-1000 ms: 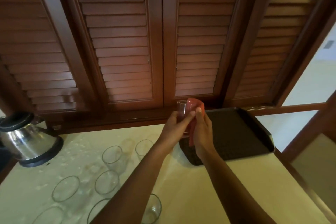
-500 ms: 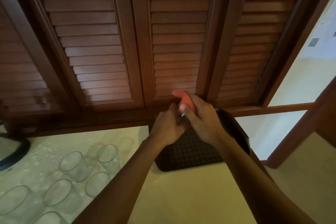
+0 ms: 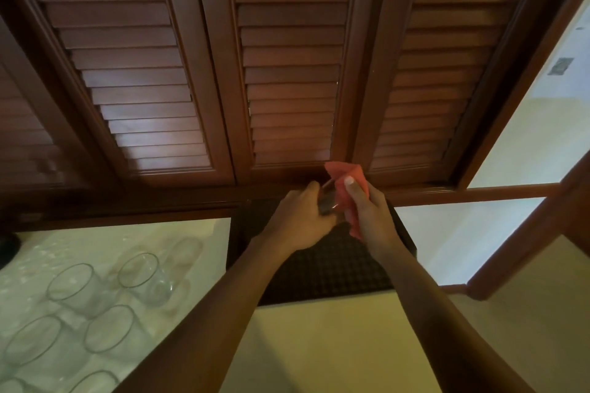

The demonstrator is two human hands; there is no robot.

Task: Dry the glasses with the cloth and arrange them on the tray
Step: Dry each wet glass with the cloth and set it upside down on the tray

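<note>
Glass (image 3: 327,199) held above tray (image 3: 319,277), left hand (image 3: 300,220) curled round it; right hand (image 3: 367,217) pinches red cloth (image 3: 346,175) against its rim. Other glasses (image 3: 140,274) stand left on counter (image 3: 319,344).

I hold a clear glass (image 3: 327,201), tilted, at frame centre, with the red cloth (image 3: 349,198) against its right side, above the dark tray (image 3: 322,274). More glasses (image 3: 140,274) stand lower left, upright.
</note>
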